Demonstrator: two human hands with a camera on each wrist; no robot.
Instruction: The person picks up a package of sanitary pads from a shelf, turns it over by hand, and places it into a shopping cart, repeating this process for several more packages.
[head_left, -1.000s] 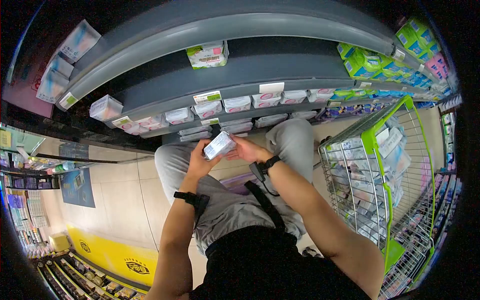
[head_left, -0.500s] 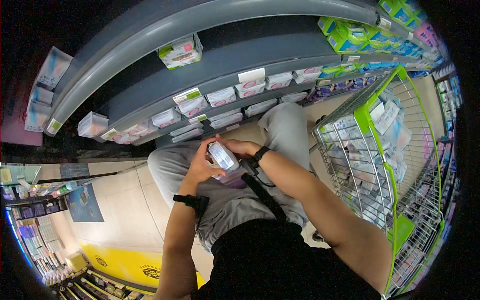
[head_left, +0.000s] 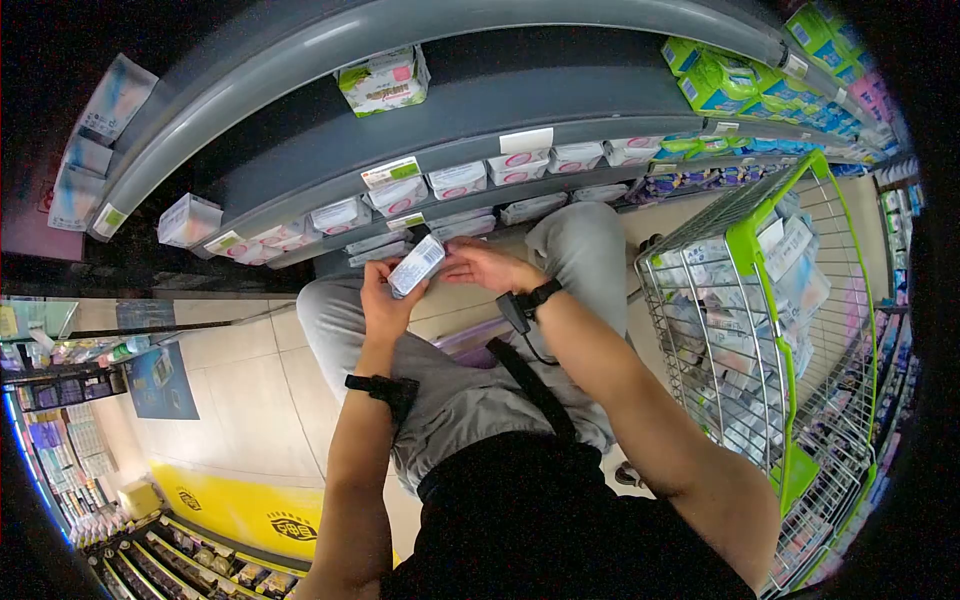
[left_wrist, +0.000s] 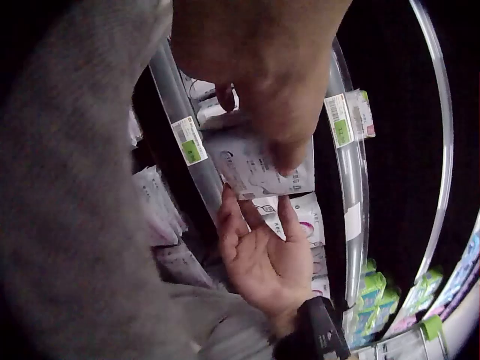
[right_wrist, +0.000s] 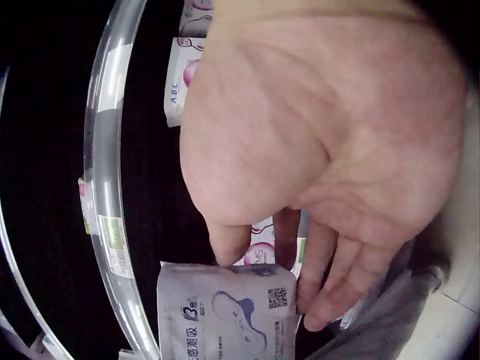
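Note:
My left hand (head_left: 387, 305) grips a small white pack of sanitary pads (head_left: 417, 266) above my lap, close in front of the low shelf. The pack is tilted, its printed face with a barcode turned up. Thumb and fingers hold it near its lower left end. My right hand (head_left: 492, 268) is just right of the pack, fingers extended and fingertips right at its edge. In the left wrist view those right-hand fingers (left_wrist: 232, 217) reach the pack's border. A pad drawing and a square code show on the pack (right_wrist: 225, 315) in the right wrist view.
White packs (head_left: 458, 180) line the lower shelf (head_left: 560, 130) ahead. A green-and-white pack (head_left: 383, 82) stands above them, with green packs (head_left: 715, 85) farther right. A wire cart (head_left: 745, 250) with green trim, full of packs, stands at my right.
The pack turned upright between both hands, then tilted over again and moved up toward the shelf. My right hand has loosened and drawn to the pack's right side.

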